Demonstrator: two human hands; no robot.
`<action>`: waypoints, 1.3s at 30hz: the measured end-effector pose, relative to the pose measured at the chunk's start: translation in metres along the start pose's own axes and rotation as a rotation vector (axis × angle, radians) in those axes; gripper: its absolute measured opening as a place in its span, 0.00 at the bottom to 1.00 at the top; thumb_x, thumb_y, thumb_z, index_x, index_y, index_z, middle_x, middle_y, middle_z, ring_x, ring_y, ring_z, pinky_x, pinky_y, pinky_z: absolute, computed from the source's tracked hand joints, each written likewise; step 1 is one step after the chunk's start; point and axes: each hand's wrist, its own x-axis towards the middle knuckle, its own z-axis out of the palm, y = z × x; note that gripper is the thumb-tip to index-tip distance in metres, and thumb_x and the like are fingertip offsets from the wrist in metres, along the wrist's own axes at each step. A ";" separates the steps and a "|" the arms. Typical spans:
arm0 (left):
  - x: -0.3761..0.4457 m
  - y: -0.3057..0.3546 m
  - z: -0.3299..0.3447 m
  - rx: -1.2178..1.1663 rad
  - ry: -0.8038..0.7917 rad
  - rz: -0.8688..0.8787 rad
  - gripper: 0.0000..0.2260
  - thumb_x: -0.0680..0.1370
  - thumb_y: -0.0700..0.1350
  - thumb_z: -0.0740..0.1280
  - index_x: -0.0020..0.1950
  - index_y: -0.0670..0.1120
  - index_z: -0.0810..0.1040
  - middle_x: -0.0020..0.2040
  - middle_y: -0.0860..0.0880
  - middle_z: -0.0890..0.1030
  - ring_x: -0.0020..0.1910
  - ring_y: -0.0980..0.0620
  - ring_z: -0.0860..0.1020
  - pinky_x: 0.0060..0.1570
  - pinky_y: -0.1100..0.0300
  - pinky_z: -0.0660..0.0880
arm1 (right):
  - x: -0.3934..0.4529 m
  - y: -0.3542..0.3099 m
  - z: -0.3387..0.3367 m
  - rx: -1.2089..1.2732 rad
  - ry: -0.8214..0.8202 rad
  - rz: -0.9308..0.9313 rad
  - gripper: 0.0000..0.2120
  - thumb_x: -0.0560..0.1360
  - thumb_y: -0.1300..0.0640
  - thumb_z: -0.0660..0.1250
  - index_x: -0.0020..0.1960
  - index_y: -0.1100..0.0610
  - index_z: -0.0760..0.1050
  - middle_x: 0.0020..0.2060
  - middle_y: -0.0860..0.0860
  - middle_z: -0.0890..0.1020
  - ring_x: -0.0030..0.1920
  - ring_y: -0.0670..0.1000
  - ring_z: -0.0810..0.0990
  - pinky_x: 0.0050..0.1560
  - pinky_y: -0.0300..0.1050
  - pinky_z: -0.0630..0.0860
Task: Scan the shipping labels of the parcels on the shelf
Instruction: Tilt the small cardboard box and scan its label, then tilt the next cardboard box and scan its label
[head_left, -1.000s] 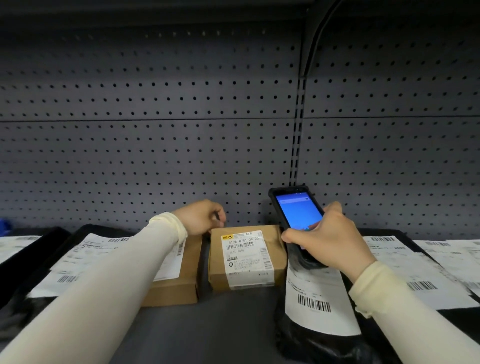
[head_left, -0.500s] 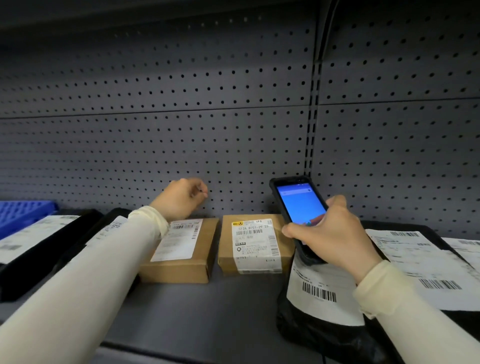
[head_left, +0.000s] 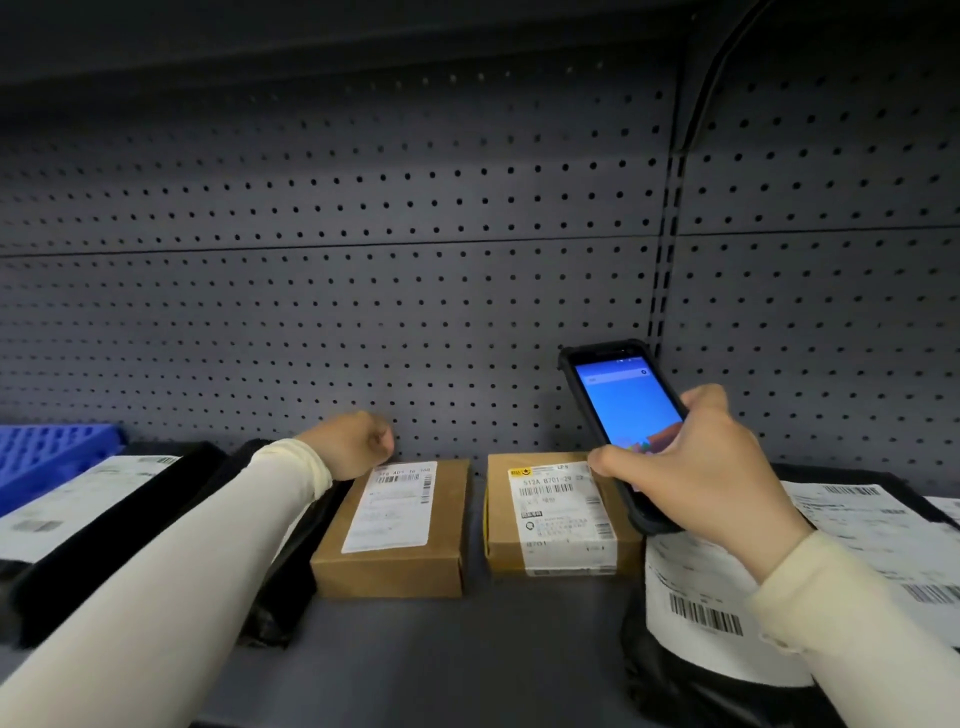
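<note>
Two small brown cardboard parcels lie side by side on the grey shelf (head_left: 467, 654), each with a white shipping label on top. My left hand (head_left: 353, 444) hovers as a closed fist just behind the far left corner of the left parcel (head_left: 400, 530), holding nothing. My right hand (head_left: 696, 467) grips a black handheld scanner (head_left: 621, 410) with a lit blue screen, tilted above the right edge of the right parcel (head_left: 556, 514). A black poly bag (head_left: 691, 613) with a barcode label lies under my right wrist.
More black bags with white labels lie at the left (head_left: 88, 509) and far right (head_left: 872, 519). A blue plastic crate (head_left: 47, 452) sits at the far left. A grey perforated back panel (head_left: 363, 260) closes the shelf behind, and a dark shelf hangs overhead.
My left hand has come off the right parcel and moved left, behind the left parcel. The scanner stays in my right hand. The view has shifted left, revealing the blue crate.
</note>
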 end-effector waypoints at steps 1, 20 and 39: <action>0.005 -0.002 0.002 0.025 -0.039 0.015 0.10 0.77 0.43 0.58 0.46 0.45 0.78 0.47 0.45 0.83 0.42 0.49 0.76 0.51 0.54 0.74 | 0.000 -0.004 0.002 -0.010 0.004 0.002 0.30 0.64 0.47 0.77 0.55 0.55 0.62 0.38 0.45 0.76 0.38 0.41 0.74 0.32 0.41 0.69; 0.032 -0.028 -0.016 0.384 -0.543 0.102 0.12 0.73 0.41 0.64 0.54 0.52 0.76 0.54 0.54 0.75 0.54 0.51 0.71 0.59 0.55 0.69 | -0.012 -0.045 0.051 -0.144 0.094 0.073 0.36 0.64 0.47 0.77 0.63 0.58 0.62 0.38 0.45 0.75 0.39 0.42 0.72 0.35 0.44 0.68; 0.028 -0.027 -0.004 0.006 -0.458 0.150 0.10 0.78 0.46 0.63 0.57 0.50 0.79 0.56 0.54 0.81 0.57 0.53 0.77 0.63 0.59 0.68 | -0.015 -0.056 0.058 -0.144 0.068 0.022 0.31 0.64 0.47 0.76 0.53 0.52 0.57 0.39 0.46 0.77 0.40 0.43 0.75 0.37 0.45 0.74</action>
